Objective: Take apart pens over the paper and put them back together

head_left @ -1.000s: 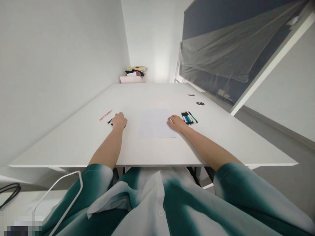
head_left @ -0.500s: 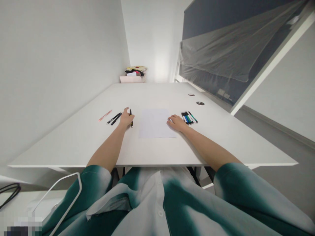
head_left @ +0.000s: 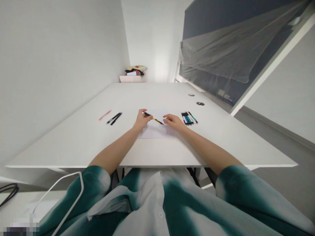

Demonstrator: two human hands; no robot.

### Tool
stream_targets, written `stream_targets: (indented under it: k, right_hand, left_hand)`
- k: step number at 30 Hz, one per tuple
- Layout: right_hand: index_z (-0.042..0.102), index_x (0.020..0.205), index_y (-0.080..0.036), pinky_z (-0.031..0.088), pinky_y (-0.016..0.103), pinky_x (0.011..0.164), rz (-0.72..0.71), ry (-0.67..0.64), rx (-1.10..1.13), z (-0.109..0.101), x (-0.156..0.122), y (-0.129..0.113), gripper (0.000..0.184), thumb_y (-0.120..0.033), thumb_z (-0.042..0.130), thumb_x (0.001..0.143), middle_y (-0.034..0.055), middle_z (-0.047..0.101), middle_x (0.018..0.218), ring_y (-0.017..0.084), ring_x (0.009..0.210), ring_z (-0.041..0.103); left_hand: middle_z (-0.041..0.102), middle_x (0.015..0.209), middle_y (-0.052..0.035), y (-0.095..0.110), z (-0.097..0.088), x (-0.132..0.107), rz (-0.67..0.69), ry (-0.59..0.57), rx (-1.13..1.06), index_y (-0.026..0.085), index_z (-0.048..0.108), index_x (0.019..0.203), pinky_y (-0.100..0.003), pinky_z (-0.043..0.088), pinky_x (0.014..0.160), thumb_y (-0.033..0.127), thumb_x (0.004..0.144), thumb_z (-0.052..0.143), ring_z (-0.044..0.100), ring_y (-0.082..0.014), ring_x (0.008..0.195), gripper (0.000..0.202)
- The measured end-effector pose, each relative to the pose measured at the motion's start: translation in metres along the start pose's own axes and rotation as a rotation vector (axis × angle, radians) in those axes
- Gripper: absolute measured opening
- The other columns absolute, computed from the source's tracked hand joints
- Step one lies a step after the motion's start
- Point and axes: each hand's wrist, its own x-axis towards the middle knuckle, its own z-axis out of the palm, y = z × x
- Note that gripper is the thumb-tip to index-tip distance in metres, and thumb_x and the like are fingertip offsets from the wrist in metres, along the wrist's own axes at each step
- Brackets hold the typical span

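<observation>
My left hand [head_left: 141,120] pinches a black and yellow pen [head_left: 157,120] by its black end. The pen slants down to the right, over a sheet of white paper [head_left: 151,133] on the table. Close to the pen's lower tip is my right hand [head_left: 175,122], fingers parted and holding nothing. Whether its fingertips touch the pen I cannot tell.
Two black pens [head_left: 114,118] and a pink pen [head_left: 104,115] lie left on the white table [head_left: 157,152]. Several pens and markers [head_left: 189,118] lie side by side to the right. A pink box [head_left: 131,79] stands beyond the far edge.
My left hand has lifted the black and yellow pen from the table and carried it right, over the paper. My right hand has risen slightly off the paper, its fingers now apart.
</observation>
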Motion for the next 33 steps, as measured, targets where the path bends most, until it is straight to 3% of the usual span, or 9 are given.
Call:
stream_targets:
  k: [7, 11, 15, 21, 27, 33]
  right_hand:
    - [0.068, 0.097, -0.019, 0.045, 0.025, 0.062, 0.073, -0.052, 0.250, 0.012, 0.003, -0.002, 0.028, -0.039, 0.064, 0.077, 0.0011, 0.068, 0.072, 0.014, 0.064, 0.058]
    - [0.068, 0.088, -0.018, 0.046, 0.026, 0.064, 0.114, -0.030, 0.329, 0.005, 0.004, 0.008, 0.024, -0.037, 0.067, 0.073, 0.0015, 0.068, 0.071, 0.015, 0.065, 0.058]
    - [0.069, 0.087, -0.018, 0.045, 0.026, 0.062, 0.159, -0.034, 0.346, 0.000, 0.002, 0.014, 0.029, -0.041, 0.069, 0.071, 0.0008, 0.066, 0.068, 0.014, 0.064, 0.057]
    - [0.067, 0.082, -0.018, 0.040, 0.023, 0.055, 0.230, -0.031, 0.372, -0.001, 0.004, 0.017, 0.027, -0.039, 0.072, 0.067, -0.0017, 0.064, 0.062, 0.011, 0.057, 0.054]
    - [0.062, 0.079, -0.018, 0.049, 0.027, 0.065, 0.287, -0.012, 0.612, -0.003, 0.004, 0.022, 0.031, -0.032, 0.080, 0.058, 0.0016, 0.070, 0.069, 0.014, 0.064, 0.062]
    - [0.060, 0.079, -0.019, 0.052, 0.031, 0.070, 0.276, -0.007, 0.656, -0.003, 0.004, 0.025, 0.036, -0.035, 0.083, 0.057, 0.0029, 0.070, 0.072, 0.015, 0.068, 0.064]
  left_hand:
    - [0.066, 0.076, -0.0005, -0.002, 0.002, 0.001, -0.069, 0.038, -0.018, 0.019, 0.046, 0.101, -0.031, 0.050, 0.076, 0.022, 0.076, 0.068, 0.067, -0.0146, 0.073, 0.033]
    - [0.069, 0.076, -0.0055, 0.003, -0.013, 0.005, -0.080, -0.095, 0.116, 0.016, 0.058, 0.085, -0.032, 0.048, 0.072, 0.025, 0.074, 0.068, 0.062, -0.0152, 0.069, 0.018]
    - [0.070, 0.076, -0.0057, 0.004, -0.030, 0.007, -0.035, -0.228, 0.263, 0.016, 0.067, 0.083, -0.029, 0.045, 0.066, 0.030, 0.069, 0.069, 0.059, -0.0153, 0.070, 0.020]
    - [0.068, 0.069, -0.0045, 0.000, -0.039, 0.011, -0.058, -0.279, 0.328, 0.016, 0.063, 0.076, -0.025, 0.035, 0.053, 0.036, 0.063, 0.074, 0.055, -0.0133, 0.060, 0.026]
    - [0.068, 0.067, -0.0043, -0.007, -0.042, 0.014, -0.079, -0.271, 0.294, 0.016, 0.061, 0.074, -0.029, 0.044, 0.064, 0.030, 0.062, 0.076, 0.059, -0.0149, 0.063, 0.024]
    - [0.072, 0.074, -0.0069, -0.005, -0.044, 0.011, -0.116, -0.258, 0.216, 0.016, 0.063, 0.076, -0.034, 0.048, 0.074, 0.025, 0.061, 0.075, 0.065, -0.0185, 0.072, 0.022]
